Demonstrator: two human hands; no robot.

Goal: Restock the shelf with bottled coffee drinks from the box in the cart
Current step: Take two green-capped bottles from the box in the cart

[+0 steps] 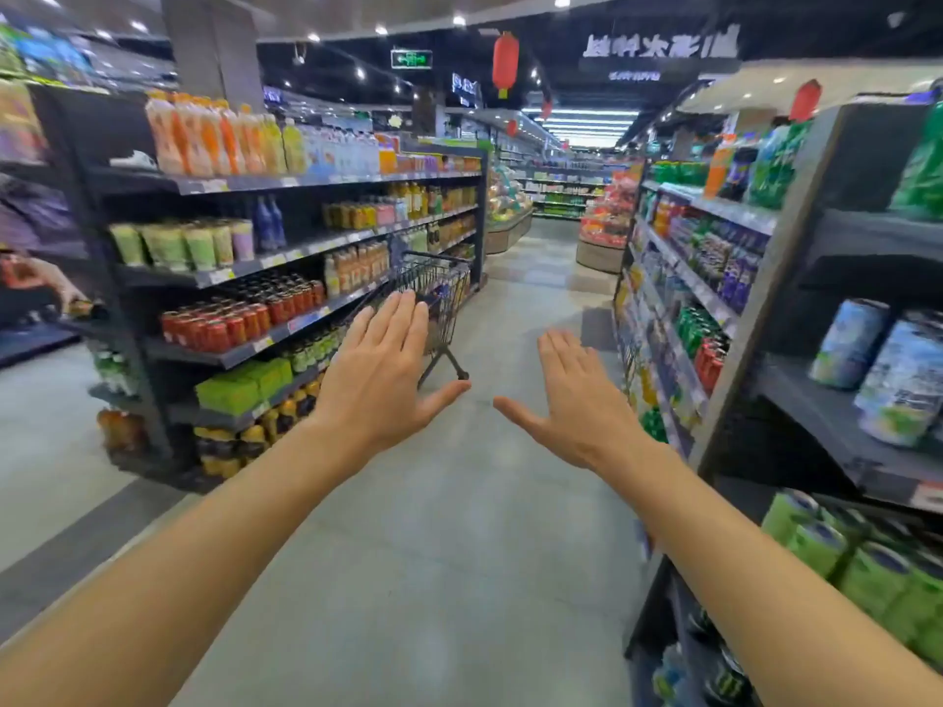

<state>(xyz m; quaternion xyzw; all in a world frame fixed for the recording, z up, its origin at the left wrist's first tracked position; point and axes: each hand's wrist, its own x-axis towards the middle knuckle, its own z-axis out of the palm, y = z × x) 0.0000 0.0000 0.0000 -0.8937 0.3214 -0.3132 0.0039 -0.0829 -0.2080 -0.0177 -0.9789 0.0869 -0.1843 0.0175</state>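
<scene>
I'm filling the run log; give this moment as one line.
phase: approach | left hand: open, empty | right hand: open, empty | cart: ahead by left shelf, untouched | box: not discernible

Light: bright, even, from the ceiling spotlights [380, 29] above me.
Blur: shelves [837, 400] beside me smear.
Edges: my view bows outward.

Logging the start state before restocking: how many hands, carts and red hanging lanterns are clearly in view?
Hands: 2, left hand and right hand, both flat and empty
Shopping cart: 1
Red lanterns: 2, large and right-side
Total: 5
</scene>
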